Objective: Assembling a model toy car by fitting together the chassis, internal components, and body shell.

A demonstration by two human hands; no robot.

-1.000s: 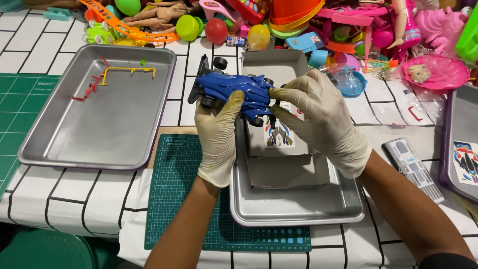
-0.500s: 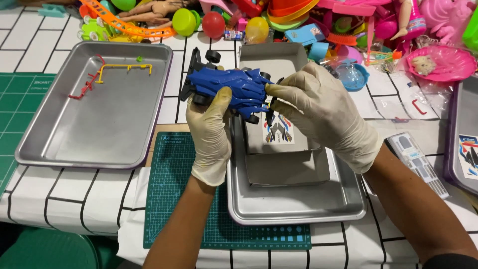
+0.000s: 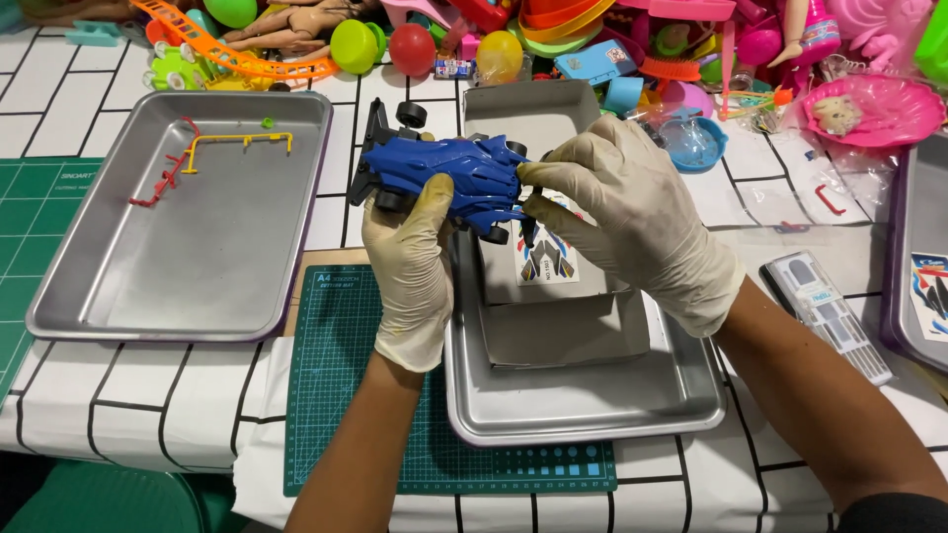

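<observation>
While both gloved hands meet at frame centre, the left hand (image 3: 415, 266) clamps the blue toy car (image 3: 444, 178) from below and the right hand (image 3: 622, 217) has its fingers (image 3: 538, 192) pinched at the car's front end. It hangs above a steel tray (image 3: 592, 395) (sticker sheet inside). Likely light, rigid plastic with fragile small parts; hold by the body.

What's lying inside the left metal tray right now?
The left metal tray holds a red plastic sprue, a yellow sprue and a small green piece. Nothing covers its floor.
</observation>
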